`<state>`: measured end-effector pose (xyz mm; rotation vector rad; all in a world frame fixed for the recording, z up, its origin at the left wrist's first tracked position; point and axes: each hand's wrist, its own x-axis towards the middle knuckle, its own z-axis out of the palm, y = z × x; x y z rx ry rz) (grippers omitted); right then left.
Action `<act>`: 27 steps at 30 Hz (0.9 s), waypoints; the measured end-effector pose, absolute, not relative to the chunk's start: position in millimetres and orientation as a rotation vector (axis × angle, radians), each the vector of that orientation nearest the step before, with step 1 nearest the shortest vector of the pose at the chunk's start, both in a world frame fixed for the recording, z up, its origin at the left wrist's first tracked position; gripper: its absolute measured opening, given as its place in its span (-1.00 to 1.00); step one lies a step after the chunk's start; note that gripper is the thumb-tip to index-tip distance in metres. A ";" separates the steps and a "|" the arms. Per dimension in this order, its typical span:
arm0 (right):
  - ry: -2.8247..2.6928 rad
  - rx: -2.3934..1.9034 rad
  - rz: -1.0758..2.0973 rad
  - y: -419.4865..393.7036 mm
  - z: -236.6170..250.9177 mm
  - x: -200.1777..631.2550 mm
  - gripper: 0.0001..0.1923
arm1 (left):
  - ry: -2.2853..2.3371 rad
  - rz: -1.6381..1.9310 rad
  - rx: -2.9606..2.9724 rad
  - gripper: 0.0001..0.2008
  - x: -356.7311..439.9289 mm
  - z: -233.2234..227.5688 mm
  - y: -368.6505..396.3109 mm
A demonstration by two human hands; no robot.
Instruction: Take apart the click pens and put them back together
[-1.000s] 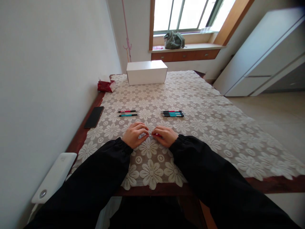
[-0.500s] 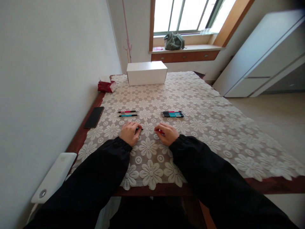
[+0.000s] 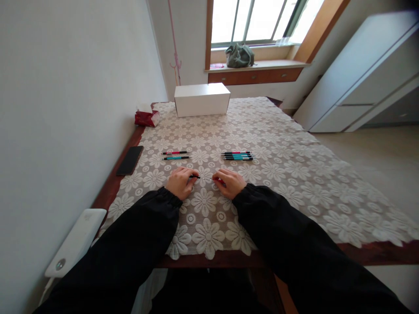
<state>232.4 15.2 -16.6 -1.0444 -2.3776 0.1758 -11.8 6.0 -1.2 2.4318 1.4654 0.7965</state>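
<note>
A slim pen with a black end and a red end [image 3: 205,178] lies stretched between the two hands, just above the lace tablecloth with white crocheted flowers [image 3: 278,174], near the front edge of the dark wooden table [image 3: 108,189]. The left hand [image 3: 180,182] pinches the black end between curled fingertips, while the right hand [image 3: 229,183] pinches the red end; a thin pale stretch shows between the two parts, so the pen looks drawn apart along its length, each hand gripping one half to steady it. Both wrists rest on the cloth, which would keep so small a piece from wobbling.

Beyond the hands, two pens [image 3: 176,155] lie side by side on the left, and a tight row of four or so pens [image 3: 237,155] lies on the right, well apart from them. A closed white cardboard box [image 3: 201,99] stands at the far end; its contents are hidden. A red tissue pack [image 3: 146,117] and a black phone [image 3: 129,160] sit near the wall.
</note>
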 end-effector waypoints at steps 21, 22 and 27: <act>-2.405 -0.876 0.401 13.7 -17.2 229.7 -0.81 | 1.118 0.831 2.515 -0.88 -7.6 -1.1 3.1; -2.391 -0.881 0.418 13.2 -17.2 229.2 -0.81 | 1.108 0.833 2.516 -0.87 -7.4 -1.0 2.8; -2.281 -0.957 0.539 9.4 -16.3 225.2 -0.84 | 1.048 0.833 2.530 -0.87 -6.1 0.6 1.7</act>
